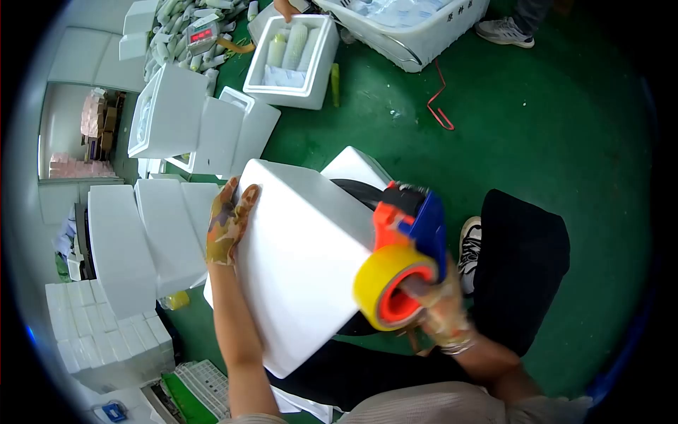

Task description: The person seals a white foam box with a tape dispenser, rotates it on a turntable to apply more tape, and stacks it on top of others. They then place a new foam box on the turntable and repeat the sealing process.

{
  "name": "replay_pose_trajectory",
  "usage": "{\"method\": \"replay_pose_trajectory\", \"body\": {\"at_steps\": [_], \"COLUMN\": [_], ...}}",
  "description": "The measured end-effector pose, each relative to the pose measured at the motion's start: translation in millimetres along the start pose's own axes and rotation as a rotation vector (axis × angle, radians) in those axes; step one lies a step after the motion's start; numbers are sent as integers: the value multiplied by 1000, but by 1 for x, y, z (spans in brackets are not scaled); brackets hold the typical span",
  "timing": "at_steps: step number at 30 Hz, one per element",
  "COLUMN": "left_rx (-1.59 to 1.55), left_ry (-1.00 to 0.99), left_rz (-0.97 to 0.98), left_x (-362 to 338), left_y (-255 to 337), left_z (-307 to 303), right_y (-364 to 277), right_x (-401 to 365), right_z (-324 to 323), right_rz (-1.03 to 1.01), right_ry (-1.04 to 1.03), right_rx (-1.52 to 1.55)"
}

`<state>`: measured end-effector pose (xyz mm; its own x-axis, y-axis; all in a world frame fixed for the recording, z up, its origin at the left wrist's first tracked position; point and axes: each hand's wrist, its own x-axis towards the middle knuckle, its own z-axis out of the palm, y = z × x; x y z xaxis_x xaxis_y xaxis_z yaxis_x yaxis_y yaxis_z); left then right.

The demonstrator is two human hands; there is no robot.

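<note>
The white foam box [304, 261] lies between the two hands, near the lap, tilted, its broad face plain and smooth with rounded corners. The left hand [229, 225], in a mottled glove, rests extended fingers along its left edge. At the box's right side, the orange-and-blue tape dispenser [429, 225] is held in the curled right hand [446, 314], well apart from the left; whether it touches the box cannot be told. Its yellow tape roll [369, 286] has an orange-red core.

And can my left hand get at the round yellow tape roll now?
Probably not directly: your left hand is on the white foam box, whose broad side lies between it and the tape roll.
</note>
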<state>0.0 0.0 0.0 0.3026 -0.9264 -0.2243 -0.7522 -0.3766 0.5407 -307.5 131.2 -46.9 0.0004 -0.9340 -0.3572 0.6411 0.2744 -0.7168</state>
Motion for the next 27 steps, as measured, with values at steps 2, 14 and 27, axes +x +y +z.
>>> {"method": "replay_pose_trajectory", "body": {"at_steps": [2, 14, 27], "left_rx": [88, 37, -149], "left_ry": [126, 35, 56], "left_rz": [-38, -100, -94], "left_x": [-6, 3, 12], "left_y": [6, 8, -19], "left_z": [2, -1, 5], "right_y": [-37, -49, -65], "right_x": [8, 260, 287], "right_z": [-18, 107, 134], "right_rz": [78, -297, 14], "right_ry": [110, -842, -1209], "right_rx": [-47, -1406, -1375]}}
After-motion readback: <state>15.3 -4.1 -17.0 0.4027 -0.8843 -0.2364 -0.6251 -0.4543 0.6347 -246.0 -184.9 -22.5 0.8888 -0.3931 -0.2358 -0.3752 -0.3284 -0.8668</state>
